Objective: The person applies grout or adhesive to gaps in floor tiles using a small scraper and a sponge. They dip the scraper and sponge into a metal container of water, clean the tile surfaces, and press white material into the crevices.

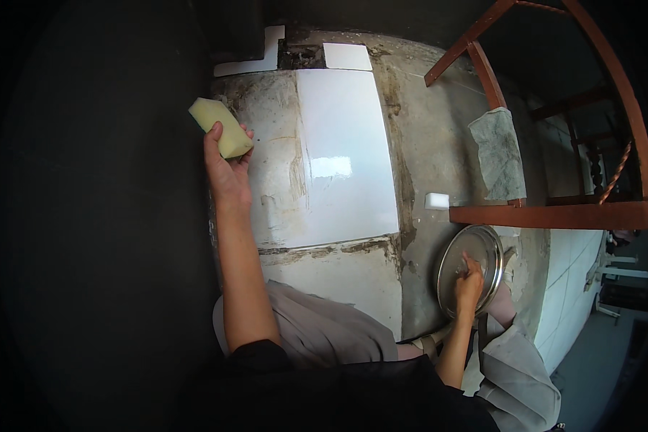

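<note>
My left hand (230, 178) is raised at the left beside the dark wall, its fingers wrapped round a thick yellow sponge (218, 124). Below and right of it lies a large white floor tile (349, 122), glossy on its right part. Greyish film and brown streaks cover the strip along the tile's left side. At the lower right, my right hand (469, 284) reaches over a round metal basin (450, 263), with its index finger stretched out and nothing visible in its grasp. Whether the fingertips touch the basin's bottom or any water, I cannot tell.
A small white block (436, 201) sits on the bare cement (428, 137), near a reddish-brown wooden frame (547, 215). Over the frame hangs a grey cloth (498, 155). Broken tile pieces (347, 56) border a dark gap at the far end. My knees flank the near tiles.
</note>
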A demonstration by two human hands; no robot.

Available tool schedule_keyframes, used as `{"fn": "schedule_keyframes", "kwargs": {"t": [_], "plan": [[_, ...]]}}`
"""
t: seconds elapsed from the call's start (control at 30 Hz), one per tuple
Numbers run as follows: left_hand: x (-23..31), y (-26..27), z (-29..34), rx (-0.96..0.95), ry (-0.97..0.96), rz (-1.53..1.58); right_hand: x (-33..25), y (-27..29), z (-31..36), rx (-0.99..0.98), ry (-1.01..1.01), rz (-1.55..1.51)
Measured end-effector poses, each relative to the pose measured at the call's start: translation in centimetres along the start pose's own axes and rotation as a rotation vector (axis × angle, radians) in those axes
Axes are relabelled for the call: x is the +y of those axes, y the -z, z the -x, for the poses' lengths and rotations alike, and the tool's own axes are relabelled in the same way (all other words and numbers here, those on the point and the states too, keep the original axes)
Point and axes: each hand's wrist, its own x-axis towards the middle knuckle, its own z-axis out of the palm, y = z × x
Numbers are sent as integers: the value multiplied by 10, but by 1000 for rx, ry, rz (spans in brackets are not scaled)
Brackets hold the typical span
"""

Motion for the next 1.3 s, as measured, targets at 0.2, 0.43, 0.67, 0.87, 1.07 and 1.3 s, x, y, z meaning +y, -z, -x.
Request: {"fn": "schedule_keyframes", "kwargs": {"t": [0.2,0.43,0.67,0.87,1.07,1.3], "plan": [[0,1,-1,8,8,3,-9,5,-5,-70,-223,-170],[-1,4,-4,-3,12,21,-29,28,-21,83,-324,-244],[1,3,-2,4,6,18,-19,19,-17,186,-152,-59],[1,4,-3,2,8,25,6,3,-5,-20,-236,-82],[2,0,-1,8,9,24,-22,23,-13,74,-363,-259],[6,4,0,3,-10,9,-116,19,-33,17,-205,-957]]}}
